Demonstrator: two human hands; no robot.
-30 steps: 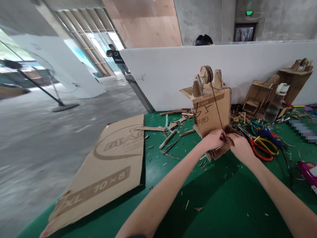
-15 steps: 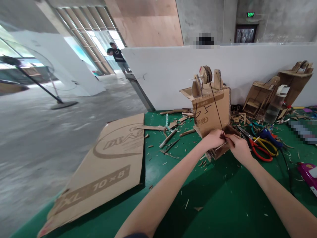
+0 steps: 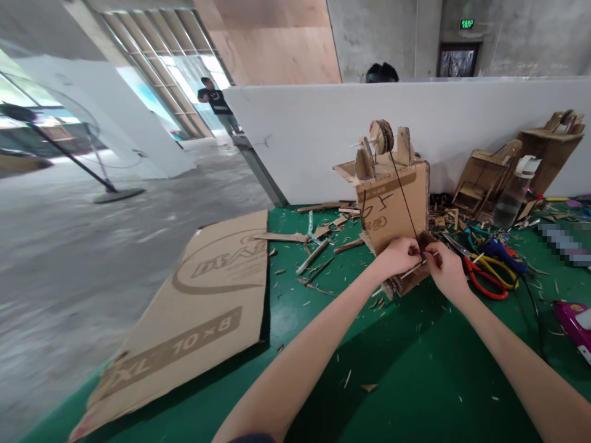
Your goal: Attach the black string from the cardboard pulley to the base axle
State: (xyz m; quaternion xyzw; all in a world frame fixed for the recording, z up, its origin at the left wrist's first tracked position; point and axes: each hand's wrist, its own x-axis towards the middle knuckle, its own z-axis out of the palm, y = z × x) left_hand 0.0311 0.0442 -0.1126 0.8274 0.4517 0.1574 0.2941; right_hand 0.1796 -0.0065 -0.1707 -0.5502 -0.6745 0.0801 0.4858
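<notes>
A cardboard model [image 3: 394,212] stands upright on the green table, with a round cardboard wheel [image 3: 382,136] mounted on top between uprights. A dark string [image 3: 404,195] runs from the wheel down to my fingers at the model's low front box. My left hand [image 3: 398,257] is closed at the string's lower end, fingertips pinched together. Close beside it, my right hand [image 3: 444,267] pinches there too, thumb and forefinger nearly meeting the left fingertips. Below them a thin wooden stick [image 3: 412,269] crosses the box. The string's very end is hidden by the fingers.
Left lies a large cardboard sheet [image 3: 217,277]. Cardboard scraps [image 3: 318,252] litter the table. Right are red-handled scissors [image 3: 484,286], a blue glue gun [image 3: 501,253], a water bottle [image 3: 511,197] and a purple object [image 3: 572,326]. A white partition [image 3: 305,141] stands behind; a person [image 3: 216,101] is far off.
My fingertips have shifted slightly at the string's lower end, and the right fingers have curled more. The model and string hold nearly the same place; the view has moved a little.
</notes>
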